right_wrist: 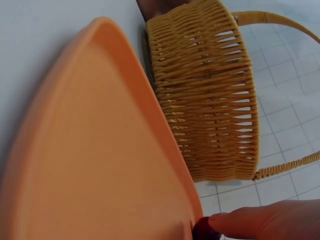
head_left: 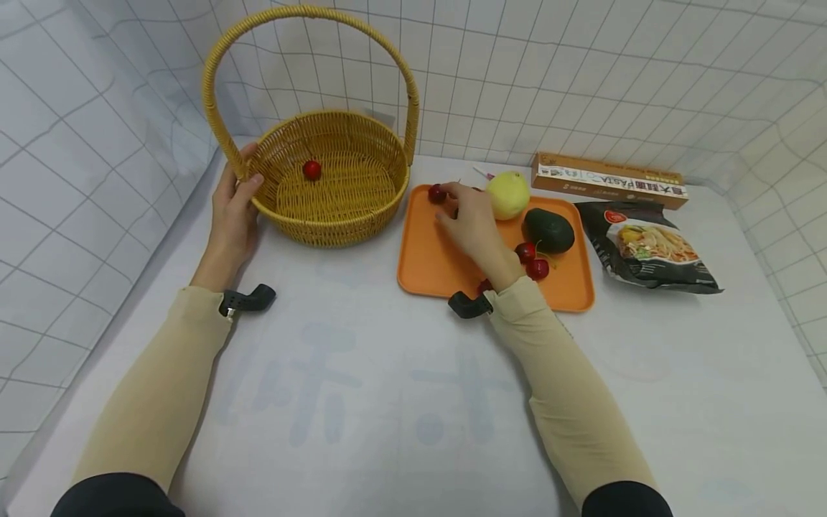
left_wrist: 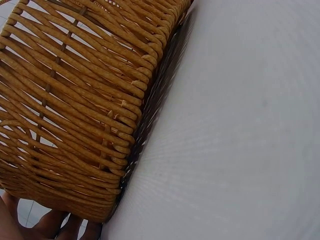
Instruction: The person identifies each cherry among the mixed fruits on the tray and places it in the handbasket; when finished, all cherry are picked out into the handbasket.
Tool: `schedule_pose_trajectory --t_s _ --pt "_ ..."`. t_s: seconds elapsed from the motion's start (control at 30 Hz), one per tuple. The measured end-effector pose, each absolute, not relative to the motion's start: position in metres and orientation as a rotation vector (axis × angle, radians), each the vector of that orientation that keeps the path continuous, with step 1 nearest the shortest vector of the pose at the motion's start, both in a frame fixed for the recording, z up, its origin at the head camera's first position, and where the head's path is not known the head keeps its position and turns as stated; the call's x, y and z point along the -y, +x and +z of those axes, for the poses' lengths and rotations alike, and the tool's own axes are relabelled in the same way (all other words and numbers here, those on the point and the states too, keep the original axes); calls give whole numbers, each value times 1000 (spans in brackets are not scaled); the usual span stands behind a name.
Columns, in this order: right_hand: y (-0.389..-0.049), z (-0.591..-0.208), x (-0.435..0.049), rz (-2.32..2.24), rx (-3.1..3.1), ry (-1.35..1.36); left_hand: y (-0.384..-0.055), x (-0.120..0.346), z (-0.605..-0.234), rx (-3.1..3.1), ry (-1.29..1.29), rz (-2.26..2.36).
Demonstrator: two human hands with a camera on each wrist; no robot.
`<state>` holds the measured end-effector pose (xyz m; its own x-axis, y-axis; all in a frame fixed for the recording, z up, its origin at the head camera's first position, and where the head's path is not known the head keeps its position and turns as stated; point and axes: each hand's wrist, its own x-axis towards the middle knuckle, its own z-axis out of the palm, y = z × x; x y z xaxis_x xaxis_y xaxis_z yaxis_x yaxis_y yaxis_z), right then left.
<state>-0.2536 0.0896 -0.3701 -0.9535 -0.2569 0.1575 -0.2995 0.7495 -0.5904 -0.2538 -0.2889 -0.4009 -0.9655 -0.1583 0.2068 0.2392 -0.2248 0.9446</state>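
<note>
In the head view my left hand [head_left: 234, 208] grips the left side of a yellow woven basket [head_left: 336, 230], thumb near the handle's base. A small round red fruit [head_left: 312, 170] lies inside the basket. My right hand [head_left: 474, 226] reaches over an orange tray [head_left: 426, 262]. Its index fingertip touches a dark red cherry [head_left: 436, 194] at the tray's far left corner, while the thumb stays apart from it. The right wrist view shows that finger [right_wrist: 265, 220] against the cherry [right_wrist: 206, 230]. Part of the tray is hidden under the hand.
On the tray's right side are a yellow-green round fruit [head_left: 507, 195], a dark green avocado [head_left: 548, 230] and cherries [head_left: 537, 269]. Behind it lies a brown pasta box [head_left: 609, 179]; to its right, a black food packet [head_left: 652, 248]. White gridded sheeting [head_left: 581, 79] rises behind the table.
</note>
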Motion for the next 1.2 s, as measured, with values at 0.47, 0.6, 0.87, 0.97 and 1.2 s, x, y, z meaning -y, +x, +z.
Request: schedule_pose_trajectory --t_s 0.47,0.6,0.87,0.97,1.2 --pt "-252 -376 -77 926 2856 573 -252 289 -401 1804 -90 -2257" --pt "-254 -381 -77 896 2885 609 -253 289 -402 1794 -83 -2271" --pt "-255 -387 -76 920 2840 682 -253 290 -403 1788 -76 -2279" --pt "-253 -385 -74 949 2821 710 -253 289 -403 1786 -81 -2277" --pt "-248 -381 -67 972 2831 811 -253 289 -400 1794 -80 -2268"
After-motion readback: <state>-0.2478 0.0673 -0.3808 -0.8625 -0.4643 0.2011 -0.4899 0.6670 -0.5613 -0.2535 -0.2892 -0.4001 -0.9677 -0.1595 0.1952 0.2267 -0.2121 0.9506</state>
